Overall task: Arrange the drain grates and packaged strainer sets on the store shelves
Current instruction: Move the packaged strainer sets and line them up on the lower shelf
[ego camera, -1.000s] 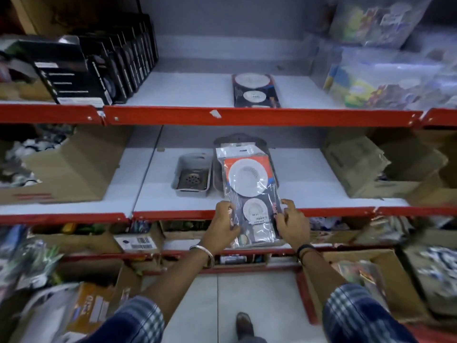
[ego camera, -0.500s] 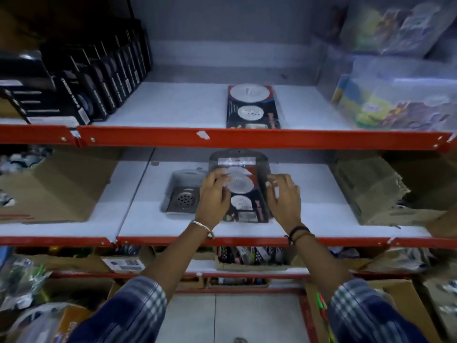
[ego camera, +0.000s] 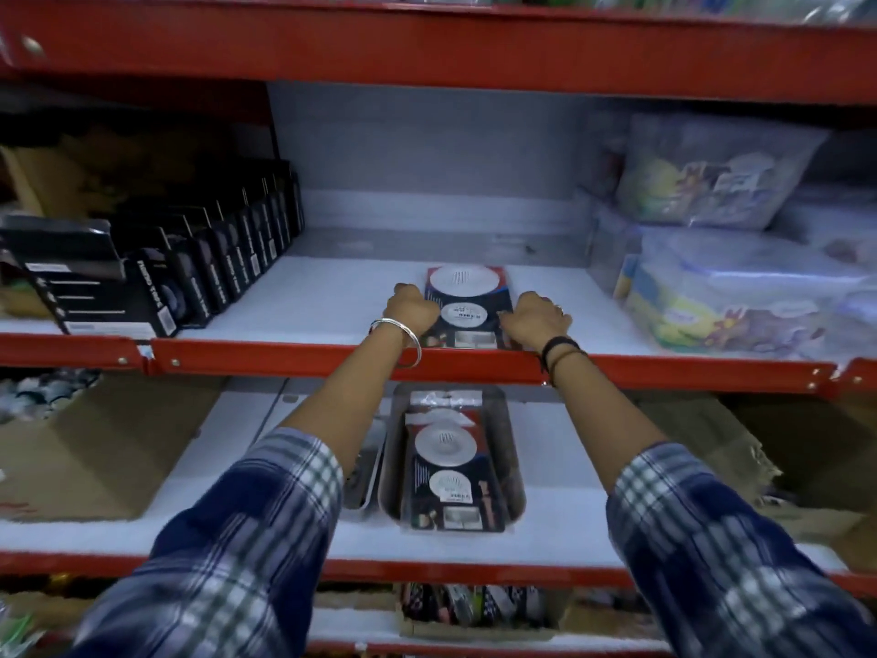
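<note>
A packaged strainer set (ego camera: 467, 296), dark card with two white round strainers, lies flat on the upper white shelf (ego camera: 332, 301). My left hand (ego camera: 410, 308) curls against its left edge and my right hand (ego camera: 534, 318) grips its right edge. On the shelf below, a second packaged strainer set (ego camera: 448, 472) rests inside a steel tray (ego camera: 515, 467). A steel drain grate (ego camera: 365, 477) sits just left of that tray, mostly hidden behind my left forearm.
A row of black boxes (ego camera: 190, 273) stands at the upper shelf's left. Clear plastic containers (ego camera: 721, 301) are stacked at its right. Cardboard boxes (ego camera: 95, 448) flank the lower shelf. Red shelf rails (ego camera: 284, 360) run across the front.
Both hands set the held strainer set into the steel tray on the lower shelf, let go, then rose to the set on the upper shelf. The camera moved up and closer.
</note>
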The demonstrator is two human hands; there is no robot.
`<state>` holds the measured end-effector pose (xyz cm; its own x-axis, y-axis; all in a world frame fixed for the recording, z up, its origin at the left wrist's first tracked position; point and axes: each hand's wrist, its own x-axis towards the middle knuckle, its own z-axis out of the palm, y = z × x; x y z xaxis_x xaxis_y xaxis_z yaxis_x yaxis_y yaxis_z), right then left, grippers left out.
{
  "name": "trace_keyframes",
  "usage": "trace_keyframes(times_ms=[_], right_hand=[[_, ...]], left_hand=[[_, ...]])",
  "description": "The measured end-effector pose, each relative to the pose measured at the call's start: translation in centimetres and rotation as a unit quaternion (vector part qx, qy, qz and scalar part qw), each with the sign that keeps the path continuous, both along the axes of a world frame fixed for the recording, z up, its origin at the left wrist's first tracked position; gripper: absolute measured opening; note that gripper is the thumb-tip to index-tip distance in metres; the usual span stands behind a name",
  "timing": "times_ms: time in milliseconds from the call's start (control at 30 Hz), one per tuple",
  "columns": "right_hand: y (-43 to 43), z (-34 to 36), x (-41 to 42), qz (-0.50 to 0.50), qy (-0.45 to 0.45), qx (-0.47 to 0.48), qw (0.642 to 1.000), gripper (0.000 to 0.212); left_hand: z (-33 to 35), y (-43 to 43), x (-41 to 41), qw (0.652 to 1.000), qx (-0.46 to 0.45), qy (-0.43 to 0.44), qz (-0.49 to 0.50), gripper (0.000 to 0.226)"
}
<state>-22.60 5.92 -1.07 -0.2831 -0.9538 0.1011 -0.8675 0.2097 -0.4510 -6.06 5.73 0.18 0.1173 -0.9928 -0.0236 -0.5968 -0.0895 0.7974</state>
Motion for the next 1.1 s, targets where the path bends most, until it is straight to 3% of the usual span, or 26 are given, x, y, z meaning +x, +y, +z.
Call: trace_keyframes(times_ms=[100, 167, 300, 400, 600, 767, 967, 1100], right_hand=[[0.1, 0.5, -0.3, -0.001, -0.146, -0.119, 0.982, 0.019], [1.8, 0.6, -0.3, -0.001, -0.205, -0.186, 0.961, 0.023], [7.4, -1.1, 0.6, 0.004, -0.250, -0.248, 0.936, 0.028], [12.3, -3.6, 1.6, 0.007, -0.255, -0.262, 0.931, 0.031], [20.6, -10.4, 3.3, 0.022, -0.209, -0.234, 0.949, 0.013], [25.4, -15.8, 3.7, 0.042, -0.174, -0.194, 0.964, 0.010], [25.8, -19.8, 3.9, 0.023, -0.213, -0.122, 0.969, 0.008], [22.5, -20.5, 3.4, -0.017, -0.232, -0.065, 0.970, 0.017]], left_hand=[[0.9, 1.0, -0.1, 0.959, -0.005, 0.282, 0.008, 0.051], [1.3, 3.3, 0.2, 0.935, -0.029, 0.353, 0.013, 0.053], [-0.6, 8.9, 2.3, 0.938, -0.025, 0.343, -0.034, 0.033], [-2.9, 13.3, 4.0, 0.942, 0.000, 0.334, -0.043, 0.035], [-9.4, 20.8, 6.8, 0.962, 0.026, 0.256, -0.091, 0.029], [-14.8, 24.8, 8.6, 0.953, 0.077, 0.250, -0.155, 0.030], [-18.6, 25.1, 8.7, 0.941, 0.139, 0.286, -0.118, 0.032], [-19.7, 22.1, 6.8, 0.955, 0.105, 0.271, -0.052, 0.052]])
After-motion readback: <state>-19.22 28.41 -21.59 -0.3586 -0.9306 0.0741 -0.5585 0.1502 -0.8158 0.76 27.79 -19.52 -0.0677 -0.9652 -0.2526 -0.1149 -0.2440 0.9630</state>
